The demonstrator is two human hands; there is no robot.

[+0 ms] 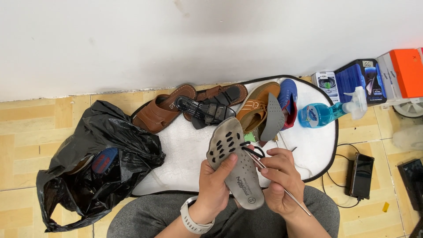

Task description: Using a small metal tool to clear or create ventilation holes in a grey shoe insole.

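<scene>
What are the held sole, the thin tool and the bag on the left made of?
Shoe sole: looks like grey moulded rubber or foam, matte and scuffed, with punched oval holes. Thin tool: seemingly metal, a shiny straight rod. Black bag: thin plastic film, glossy and crinkled.

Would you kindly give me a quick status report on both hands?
Left hand grips grey insole. Right hand holds metal needle. Nothing obstructing.

Grey insole (233,163) bore black oval holes, black lace (254,150), brown sandals (161,112), black sandal (205,112), tan shoe (257,105), blue shoe (288,94) lined red, white mat (185,154) edged black, black bag (88,167), blue spray bottle (324,113), orange box (407,72), tan tiled floor (26,145).
</scene>
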